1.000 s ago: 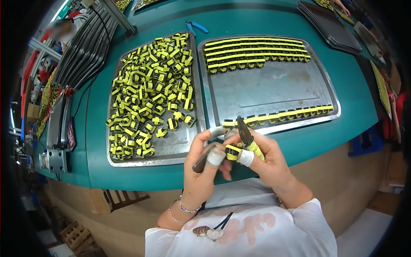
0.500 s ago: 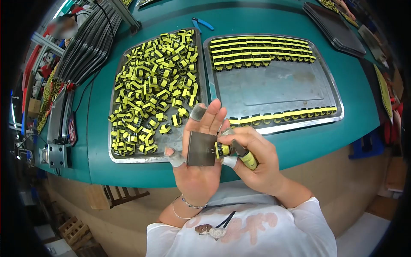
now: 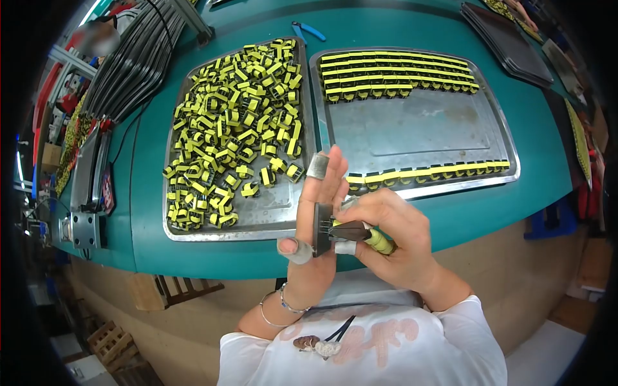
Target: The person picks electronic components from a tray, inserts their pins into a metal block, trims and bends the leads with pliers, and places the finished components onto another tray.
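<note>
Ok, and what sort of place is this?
Likely an electronics assembly bench: metal tray heaped with loose yellow-and-black components, similar parts in neat rows, blue-handled cutters.

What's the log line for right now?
left hand: dark plate on palm | right hand: gripping tool | left tray: jumbled parts | right tray: lined-up parts

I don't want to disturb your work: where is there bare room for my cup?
The right tray has a bare patch between its upper rows of parts and its near row. Green table shows between the blue-handled tool and the stacked black trays. Crowded: the left tray's heap, and where left hand and right hand meet.
</note>
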`<act>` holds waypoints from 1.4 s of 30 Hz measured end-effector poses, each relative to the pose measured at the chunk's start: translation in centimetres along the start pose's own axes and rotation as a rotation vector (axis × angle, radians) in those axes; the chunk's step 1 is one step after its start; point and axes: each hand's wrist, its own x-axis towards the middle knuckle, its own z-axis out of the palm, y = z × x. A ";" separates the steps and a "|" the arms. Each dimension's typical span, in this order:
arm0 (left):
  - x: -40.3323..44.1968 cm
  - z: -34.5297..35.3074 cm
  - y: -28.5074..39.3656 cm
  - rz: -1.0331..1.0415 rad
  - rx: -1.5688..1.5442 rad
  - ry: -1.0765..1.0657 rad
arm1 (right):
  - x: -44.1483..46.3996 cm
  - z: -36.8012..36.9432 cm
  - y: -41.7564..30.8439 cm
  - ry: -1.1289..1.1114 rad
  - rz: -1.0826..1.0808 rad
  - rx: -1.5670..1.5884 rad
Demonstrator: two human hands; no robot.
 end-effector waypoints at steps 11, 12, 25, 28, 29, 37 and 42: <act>-0.1 -0.2 -0.6 -0.021 0.038 -0.024 | -0.1 0.1 0.2 -0.040 0.034 0.030; -0.1 -0.4 -0.6 -0.029 0.045 -0.055 | -0.2 0.0 0.1 -0.037 0.033 0.027; -0.6 -0.9 0.2 -0.312 -0.121 -0.160 | -0.3 -1.0 1.5 -0.120 -0.404 -0.173; -1.4 -1.6 -0.8 -0.213 -0.062 -0.212 | -0.5 -0.7 1.5 -0.073 -0.465 -0.180; -1.4 -1.9 -0.6 -0.192 -0.059 -0.233 | -0.7 -0.6 1.4 -0.079 -0.468 -0.186; -1.5 -2.3 -0.6 -0.103 0.102 -0.206 | -0.9 0.2 1.4 -0.056 -0.481 -0.221; -0.6 -4.2 1.5 0.056 0.774 0.042 | -0.1 -2.1 0.0 -0.033 -0.339 -0.250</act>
